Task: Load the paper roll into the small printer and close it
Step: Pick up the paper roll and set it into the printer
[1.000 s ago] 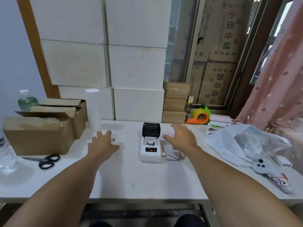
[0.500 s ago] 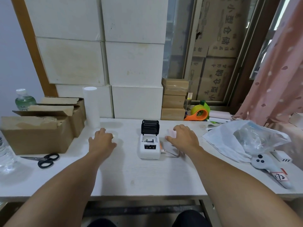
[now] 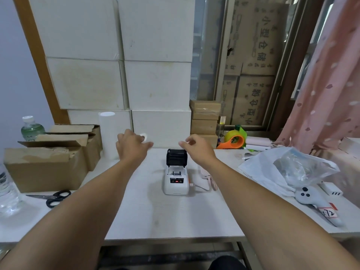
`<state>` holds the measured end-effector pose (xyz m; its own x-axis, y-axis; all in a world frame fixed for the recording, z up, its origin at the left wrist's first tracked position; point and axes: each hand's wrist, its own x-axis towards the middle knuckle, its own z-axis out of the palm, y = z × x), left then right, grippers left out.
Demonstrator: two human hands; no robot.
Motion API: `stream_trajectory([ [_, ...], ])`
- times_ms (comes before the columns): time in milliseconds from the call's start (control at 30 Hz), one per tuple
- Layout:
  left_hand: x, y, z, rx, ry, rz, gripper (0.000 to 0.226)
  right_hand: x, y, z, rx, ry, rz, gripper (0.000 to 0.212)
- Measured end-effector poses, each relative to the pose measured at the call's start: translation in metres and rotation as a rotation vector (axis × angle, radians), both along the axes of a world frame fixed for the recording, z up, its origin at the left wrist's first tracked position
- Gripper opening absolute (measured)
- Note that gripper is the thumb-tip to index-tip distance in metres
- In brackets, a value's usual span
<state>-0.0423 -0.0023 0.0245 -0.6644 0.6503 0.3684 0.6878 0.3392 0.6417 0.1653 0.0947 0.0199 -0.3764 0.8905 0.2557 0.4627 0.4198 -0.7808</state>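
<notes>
The small white printer (image 3: 176,184) stands in the middle of the white table (image 3: 155,213), its black lid (image 3: 176,157) tipped up and the paper bay open. My left hand (image 3: 131,148) is raised behind and to the left of the printer, its fingers closed on a small white paper roll (image 3: 144,136). My right hand (image 3: 197,148) hovers just behind and right of the lid with its fingers curled. A small white spot shows at its fingertips; I cannot tell what it is.
Open cardboard boxes (image 3: 44,168), scissors (image 3: 57,196) and a water bottle (image 3: 7,193) lie to the left. A tall white roll (image 3: 106,133) stands behind my left hand. A pink cable (image 3: 209,182), a plastic bag (image 3: 288,168), a grey controller (image 3: 315,203) and a tape dispenser (image 3: 234,140) are to the right.
Both hands have lifted off the table and moved back and up. My left hand has come up holding the small roll it was resting over.
</notes>
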Motion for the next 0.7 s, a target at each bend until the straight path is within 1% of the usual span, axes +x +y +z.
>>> stream_trajectory([
  [67, 0.011, 0.007, 0.015, 0.079, -0.230, -0.029, 0.044, -0.008, -0.006, 0.012, -0.084, 0.134, 0.080, 0.036],
  [100, 0.018, 0.008, 0.020, 0.114, -0.309, -0.058, 0.051, -0.012, -0.008, 0.017, -0.106, 0.172, 0.110, 0.034],
  [133, 0.026, 0.008, 0.025, 0.156, -0.378, -0.102, 0.051, -0.016, -0.011, 0.022, -0.126, 0.198, 0.136, 0.031],
  [167, 0.033, 0.009, 0.029, 0.215, -0.462, -0.147, 0.044, -0.019, -0.014, 0.026, -0.147, 0.212, 0.159, 0.030],
  [200, 0.039, 0.009, 0.032, 0.278, -0.568, -0.194, 0.025, -0.021, -0.017, 0.030, -0.167, 0.217, 0.178, 0.029],
  [233, 0.045, 0.010, 0.036, 0.325, -0.681, -0.213, 0.023, -0.022, -0.019, 0.032, -0.182, 0.225, 0.188, 0.030],
  [300, 0.054, 0.009, 0.042, 0.363, -0.825, -0.241, 0.025, -0.022, -0.022, 0.036, -0.204, 0.268, 0.186, 0.029],
  [367, 0.059, 0.009, 0.047, 0.367, -0.907, -0.258, 0.025, -0.019, -0.023, 0.040, -0.217, 0.313, 0.166, 0.025],
  [433, 0.063, 0.011, 0.050, 0.378, -0.960, -0.264, 0.030, -0.015, -0.022, 0.041, -0.214, 0.324, 0.143, 0.029],
  [500, 0.065, 0.013, 0.052, 0.370, -0.978, -0.266, 0.038, -0.009, -0.022, 0.042, -0.198, 0.332, 0.126, 0.030],
  [600, 0.068, 0.016, 0.054, 0.335, -0.984, -0.306, 0.052, -0.001, -0.021, 0.039, -0.138, 0.319, 0.132, 0.024],
  [700, 0.069, 0.020, 0.054, 0.308, -0.995, -0.319, 0.060, 0.002, -0.019, 0.039, -0.067, 0.376, 0.112, 0.018],
])
